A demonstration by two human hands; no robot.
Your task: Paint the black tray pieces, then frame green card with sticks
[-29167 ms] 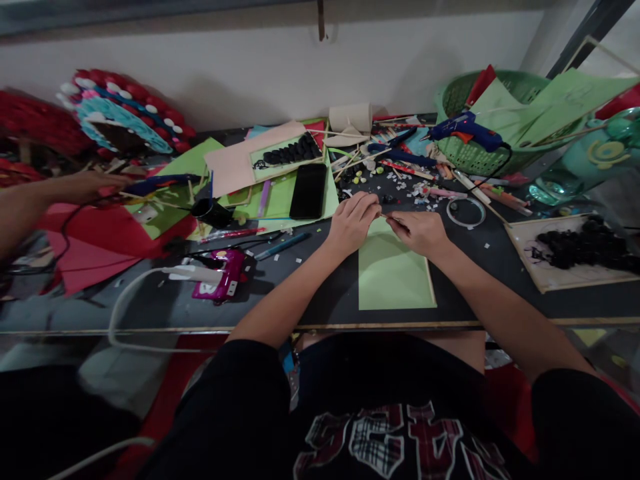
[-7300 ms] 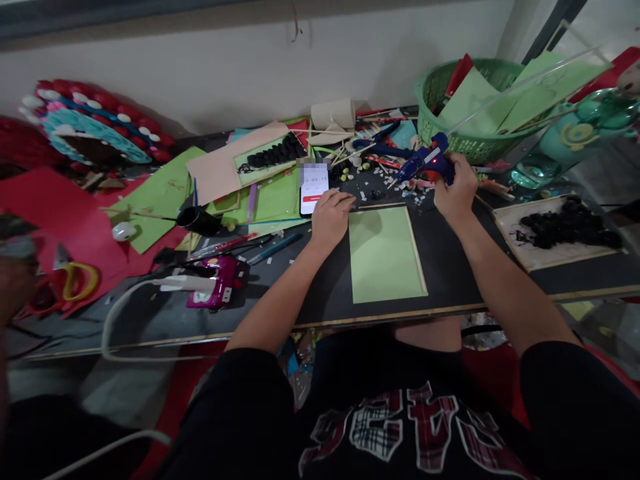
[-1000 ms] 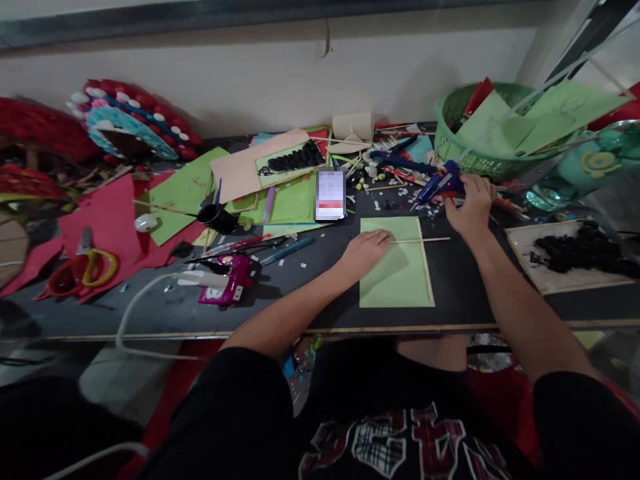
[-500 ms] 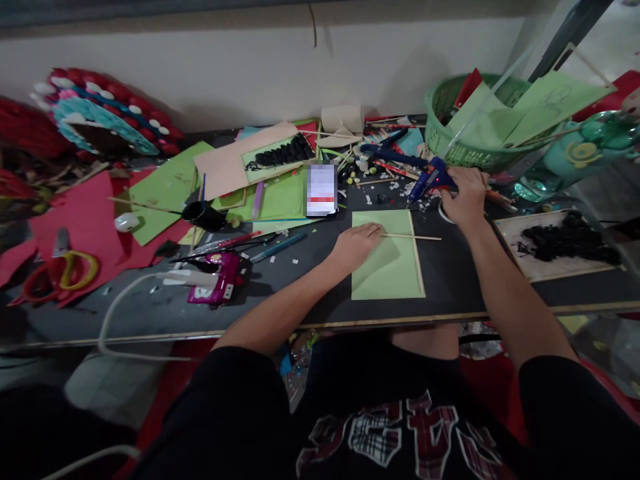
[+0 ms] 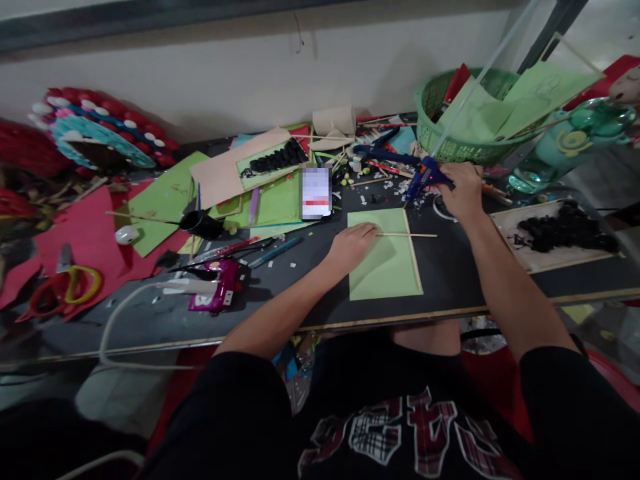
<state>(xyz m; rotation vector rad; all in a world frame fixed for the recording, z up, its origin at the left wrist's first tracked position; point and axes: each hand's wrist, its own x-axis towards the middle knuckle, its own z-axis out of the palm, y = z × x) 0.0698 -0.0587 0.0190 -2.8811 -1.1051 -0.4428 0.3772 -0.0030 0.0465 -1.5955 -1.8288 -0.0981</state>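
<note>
My left hand (image 5: 354, 244) is closed on one end of a thin wooden stick (image 5: 423, 235), held level over a light green sheet of paper (image 5: 373, 277). The stick's free end reaches past the sheet's right edge. Along that right edge lies another wooden stick (image 5: 414, 257). My right hand (image 5: 463, 190) is wrapped round the handle of a blue glue gun (image 5: 424, 179) with a small red light. Its nozzle points down and left, close to the sheet's top right corner. A roll of tape (image 5: 444, 208) lies partly hidden beside my right hand.
A phone (image 5: 316, 192) stands behind the sheet. A purple power strip (image 5: 216, 287), scissors (image 5: 67, 287) and a black cup (image 5: 201, 225) are at left. A green basket (image 5: 430, 127), a bottle (image 5: 570, 150) and a framed black piece (image 5: 515, 250) are at right.
The view has shifted slightly. My left hand still holds the stick over the sheet, and my right hand still grips the glue gun near the corner; neither has clearly moved against the table.
</note>
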